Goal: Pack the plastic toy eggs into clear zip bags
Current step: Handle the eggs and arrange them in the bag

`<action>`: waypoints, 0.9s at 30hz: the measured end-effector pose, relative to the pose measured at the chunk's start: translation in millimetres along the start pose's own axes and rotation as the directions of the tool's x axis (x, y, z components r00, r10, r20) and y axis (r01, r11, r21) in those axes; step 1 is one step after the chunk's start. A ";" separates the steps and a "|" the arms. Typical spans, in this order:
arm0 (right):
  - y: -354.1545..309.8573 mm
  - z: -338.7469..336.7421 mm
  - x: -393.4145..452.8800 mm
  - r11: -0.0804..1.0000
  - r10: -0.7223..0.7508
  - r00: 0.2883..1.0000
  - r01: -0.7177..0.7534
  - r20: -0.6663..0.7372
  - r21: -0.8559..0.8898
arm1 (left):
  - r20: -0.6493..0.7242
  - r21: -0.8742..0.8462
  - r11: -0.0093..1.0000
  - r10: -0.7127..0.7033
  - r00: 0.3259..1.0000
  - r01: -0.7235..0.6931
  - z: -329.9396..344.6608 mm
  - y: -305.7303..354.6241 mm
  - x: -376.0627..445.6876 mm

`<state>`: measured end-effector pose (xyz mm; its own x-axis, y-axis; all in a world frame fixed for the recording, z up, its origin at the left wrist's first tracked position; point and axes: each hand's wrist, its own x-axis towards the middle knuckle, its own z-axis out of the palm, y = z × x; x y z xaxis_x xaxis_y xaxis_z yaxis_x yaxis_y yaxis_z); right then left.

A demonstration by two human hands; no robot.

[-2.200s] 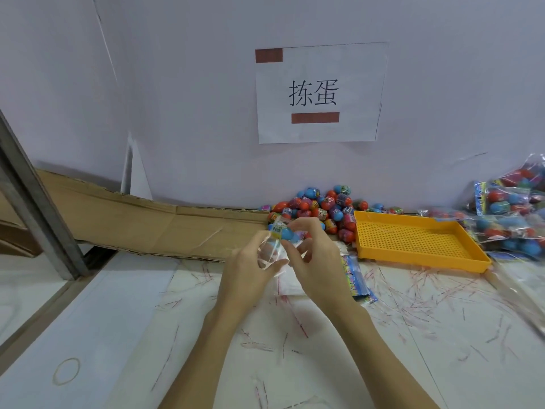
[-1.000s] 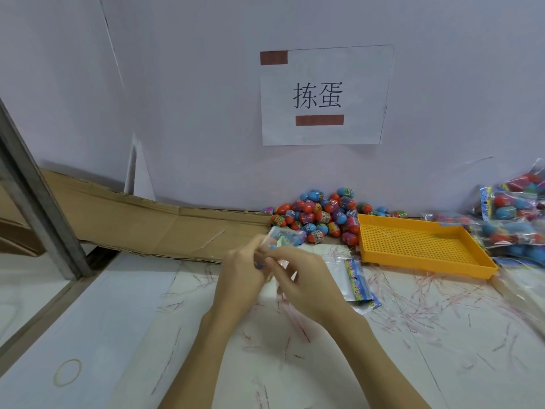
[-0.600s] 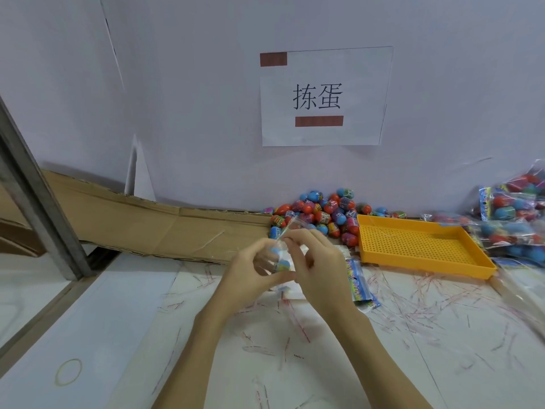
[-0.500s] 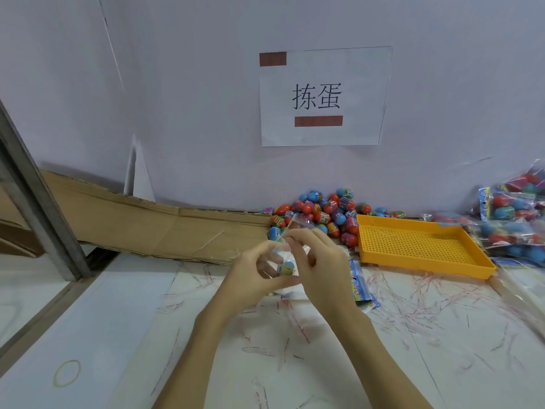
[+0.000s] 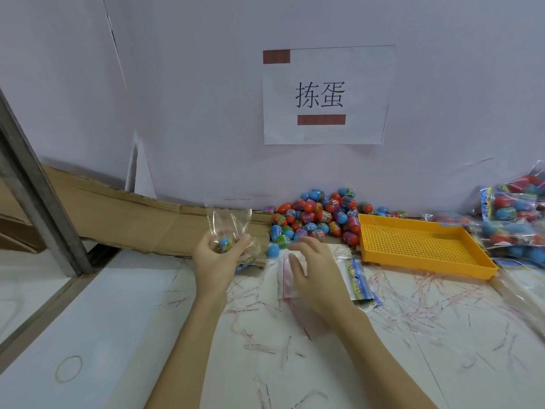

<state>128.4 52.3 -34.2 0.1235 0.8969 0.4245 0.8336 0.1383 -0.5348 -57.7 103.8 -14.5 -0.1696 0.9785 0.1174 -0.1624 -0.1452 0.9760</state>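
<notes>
My left hand [image 5: 216,261] grips a clear zip bag [image 5: 228,221] that stands upright with its mouth up; a blue egg [image 5: 226,244] sits inside it at my fingers. My right hand [image 5: 314,268] hovers over the table with loosely bent fingers, holding nothing, just short of the pile of red and blue toy eggs [image 5: 317,216] against the wall. One loose blue egg [image 5: 272,250] lies between my two hands. A stack of flat empty zip bags [image 5: 358,278] lies to the right of my right hand.
A yellow perforated tray [image 5: 418,245] stands right of the pile. Filled bags of eggs [image 5: 519,219] are heaped at the far right. Cardboard [image 5: 118,214] lines the wall at left, beside a metal post [image 5: 38,196]. Red-and-white plastic strips [image 5: 413,305] litter the table.
My hands have separated. The left keeps the bag, now standing up with the egg inside it, and the right has let go and moved right toward the egg pile.
</notes>
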 end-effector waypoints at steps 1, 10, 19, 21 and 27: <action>1.2 3.7 1.1 0.997 0.006 0.999 -0.003 0.042 -0.076 | -0.011 0.015 1.000 0.008 1.000 -0.008 0.3 -0.9 -0.4; -3.5 16.7 16.1 0.988 0.022 0.999 -0.015 0.038 -0.154 | -0.005 0.015 0.999 0.032 0.999 -0.032 0.9 -4.6 0.2; 17.3 2.6 41.6 0.961 0.086 0.977 -0.030 0.197 -0.275 | 0.111 0.080 0.995 0.042 0.993 -0.051 2.9 0.0 -2.3; 18.1 3.0 45.7 0.952 0.053 0.994 -0.023 0.091 -0.305 | 0.159 0.124 0.989 0.060 0.985 -0.080 3.6 1.5 -3.7; 18.9 7.0 53.1 0.953 0.108 0.993 -0.117 -0.051 -0.281 | 0.232 0.211 0.963 0.116 0.966 -0.166 8.6 0.0 -8.1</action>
<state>146.9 105.4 -26.8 0.2395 0.8842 0.4010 0.9307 -0.0914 -0.3542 -47.9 97.2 -13.8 0.0432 0.9622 0.2689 0.0765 -0.2716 0.9594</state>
